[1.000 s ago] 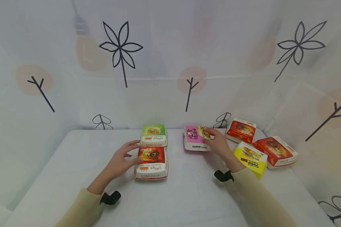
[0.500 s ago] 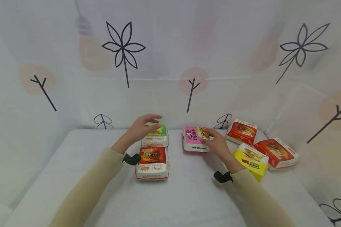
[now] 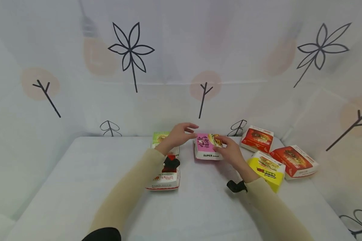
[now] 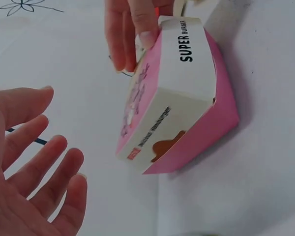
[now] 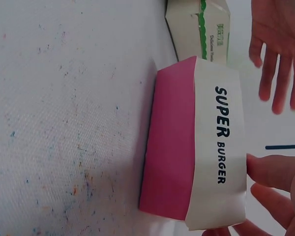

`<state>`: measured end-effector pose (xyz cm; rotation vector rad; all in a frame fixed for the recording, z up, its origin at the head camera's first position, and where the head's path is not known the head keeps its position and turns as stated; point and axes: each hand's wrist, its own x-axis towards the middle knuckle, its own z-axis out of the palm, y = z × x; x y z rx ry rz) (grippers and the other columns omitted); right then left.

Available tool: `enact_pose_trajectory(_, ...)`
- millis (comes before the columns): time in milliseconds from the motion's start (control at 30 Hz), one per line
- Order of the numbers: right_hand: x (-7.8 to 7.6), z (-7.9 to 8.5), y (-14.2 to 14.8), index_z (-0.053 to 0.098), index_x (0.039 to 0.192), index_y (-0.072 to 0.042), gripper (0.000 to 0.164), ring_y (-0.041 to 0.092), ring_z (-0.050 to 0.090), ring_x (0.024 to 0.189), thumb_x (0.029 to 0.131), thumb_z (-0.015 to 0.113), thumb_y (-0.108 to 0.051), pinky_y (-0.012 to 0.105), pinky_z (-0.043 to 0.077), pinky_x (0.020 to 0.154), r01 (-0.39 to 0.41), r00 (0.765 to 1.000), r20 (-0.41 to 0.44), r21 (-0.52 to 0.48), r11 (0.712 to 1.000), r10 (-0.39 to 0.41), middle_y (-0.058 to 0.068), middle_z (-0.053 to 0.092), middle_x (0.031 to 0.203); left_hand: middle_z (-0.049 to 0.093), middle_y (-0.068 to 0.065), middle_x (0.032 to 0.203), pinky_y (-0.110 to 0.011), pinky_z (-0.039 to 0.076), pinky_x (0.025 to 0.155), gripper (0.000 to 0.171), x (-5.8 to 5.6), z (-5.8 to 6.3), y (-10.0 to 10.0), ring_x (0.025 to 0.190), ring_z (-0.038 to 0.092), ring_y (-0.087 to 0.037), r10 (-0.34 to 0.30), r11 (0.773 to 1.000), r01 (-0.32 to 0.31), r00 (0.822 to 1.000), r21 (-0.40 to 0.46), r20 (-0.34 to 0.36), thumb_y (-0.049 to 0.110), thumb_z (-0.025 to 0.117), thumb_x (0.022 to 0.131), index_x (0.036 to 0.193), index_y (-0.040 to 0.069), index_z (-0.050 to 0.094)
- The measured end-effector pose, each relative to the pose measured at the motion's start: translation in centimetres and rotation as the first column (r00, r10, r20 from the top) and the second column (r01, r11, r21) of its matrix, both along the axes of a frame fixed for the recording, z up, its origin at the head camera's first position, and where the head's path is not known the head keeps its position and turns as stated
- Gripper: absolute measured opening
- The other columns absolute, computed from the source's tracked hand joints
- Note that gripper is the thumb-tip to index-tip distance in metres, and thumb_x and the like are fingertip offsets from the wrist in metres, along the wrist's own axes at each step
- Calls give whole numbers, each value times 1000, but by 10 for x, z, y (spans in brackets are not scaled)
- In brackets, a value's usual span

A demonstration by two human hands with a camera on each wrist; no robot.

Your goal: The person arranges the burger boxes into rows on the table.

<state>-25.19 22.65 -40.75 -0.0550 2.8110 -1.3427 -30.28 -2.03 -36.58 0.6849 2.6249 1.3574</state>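
Observation:
My right hand (image 3: 231,152) holds the right end of a pink and white burger box (image 3: 203,143), its thumb on the lid's edge and fingers bent about the end. The box sits on the white table, "SUPER BURGER" printed on the front (image 5: 223,118). Fingers spread, my left hand (image 3: 176,135) hovers just left of that box, with nothing in it. Under the left arm, a green and white burger box (image 3: 159,136) and a red and white one (image 3: 167,182) stand one behind the other, both partly covered.
To the right lie a yellow burger box (image 3: 266,170) and two red ones, one at the back (image 3: 257,139) and one near the right edge (image 3: 294,162). A patterned white cloth (image 3: 169,100) hangs behind the table (image 3: 93,174).
My left hand has left the red and green boxes, rising and moving right toward the pink box. My right hand stays at the pink box, which has hardly moved.

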Motion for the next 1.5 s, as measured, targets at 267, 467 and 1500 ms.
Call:
enact_pose_trajectory(267,-1,-1,-1,48,148,-15,58,42,34,138,95,69,-25,64,26,111,16,1000,24,-5,1000,-16,20,41,152,64,-5,129,-36,52,90,34,-2,-15,18,115,60,-20,72,997,-71,997,-19,41,26,71,93,125,17,68)
enact_pose_trajectory(467,-3,-1,-4,48,149,-15,57,41,34,139,96,68,-24,64,26,111,13,1000,8,3,1000,-13,20,41,151,66,-3,125,-37,51,92,37,0,-17,20,115,59,-21,46,998,-44,996,-39,74,25,71,92,128,16,67)
enact_pose_trajectory(1500,-7,1,1,50,146,-13,51,43,37,137,98,64,-24,58,37,107,24,999,-24,-66,998,-26,20,42,151,61,0,135,-44,39,108,44,1,-19,25,133,47,-27,-15,988,32,993,-149,115,2,69,88,128,21,68)
